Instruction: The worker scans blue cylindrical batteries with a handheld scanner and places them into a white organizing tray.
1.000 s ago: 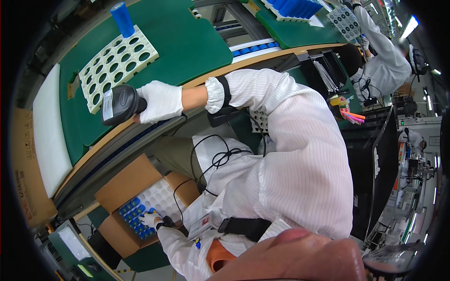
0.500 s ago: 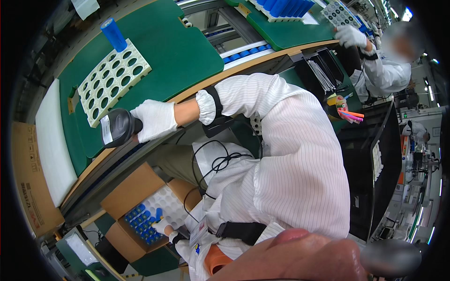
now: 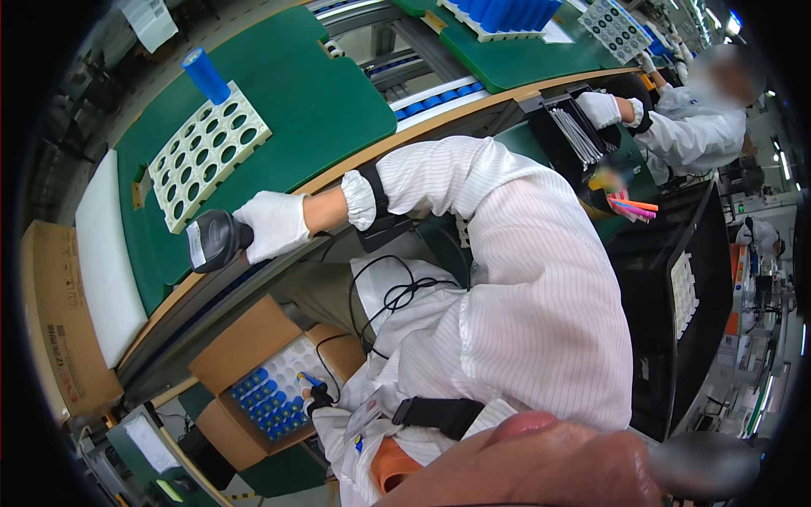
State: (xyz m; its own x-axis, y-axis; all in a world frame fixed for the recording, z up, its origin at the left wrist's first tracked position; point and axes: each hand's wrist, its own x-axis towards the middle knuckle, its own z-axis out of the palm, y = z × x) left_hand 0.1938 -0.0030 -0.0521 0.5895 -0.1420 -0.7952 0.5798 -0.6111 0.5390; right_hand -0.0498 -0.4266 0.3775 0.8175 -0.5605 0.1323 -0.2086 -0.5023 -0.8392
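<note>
Gripping a black handheld scanner (image 3: 213,241) at the green bench's (image 3: 329,101) front edge, the gloved right hand (image 3: 272,225) wraps its handle; rigid, probably light. Below, the left hand (image 3: 316,395) pinches a small blue cylinder (image 3: 304,380) over the cardboard box (image 3: 221,359); smooth, likely slippery.

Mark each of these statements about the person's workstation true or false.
1. The right hand grips a dark handheld scanner at the table's edge. True.
2. The white holed tray on the green mat is full of blue cylinders. False: its holes look empty, and a single blue cylinder stands at its far corner.
3. The left hand reaches down into an open cardboard box that holds rows of blue cells. True.
4. The right hand is bare. False: it wears a white glove.
</note>
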